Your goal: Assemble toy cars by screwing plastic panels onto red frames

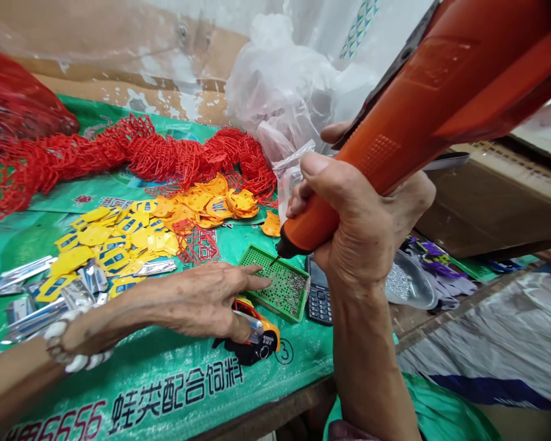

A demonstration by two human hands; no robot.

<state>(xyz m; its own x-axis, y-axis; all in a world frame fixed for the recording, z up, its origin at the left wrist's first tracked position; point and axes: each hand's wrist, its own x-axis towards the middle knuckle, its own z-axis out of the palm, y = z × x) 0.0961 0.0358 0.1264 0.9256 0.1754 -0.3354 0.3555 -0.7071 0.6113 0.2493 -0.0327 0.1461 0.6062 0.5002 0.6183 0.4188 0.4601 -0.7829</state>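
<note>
Right hand (pixel 365 214) wrapped round orange plastic screwdriver (pixel 395 135), bit over perforated green tray (pixel 305 298) of tiny metal screws (pixel 296 286). Left hand (pixel 202 303): thumb on glossy toy car (pixel 270 339), near side of tray; full grip unclear. Car looks mostly assembled; far left, curved yellow shells (pixel 117 251), shiny silver pieces (pixel 92 277), spindly red frames (pixel 133 147) lie loose, seemingly plenty left.

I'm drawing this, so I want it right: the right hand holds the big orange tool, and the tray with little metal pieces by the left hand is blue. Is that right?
Not quite: the tray is green, not blue, as the head view shows. The right hand does hold the big orange tool, and the little metal pieces are by the left hand.
</note>
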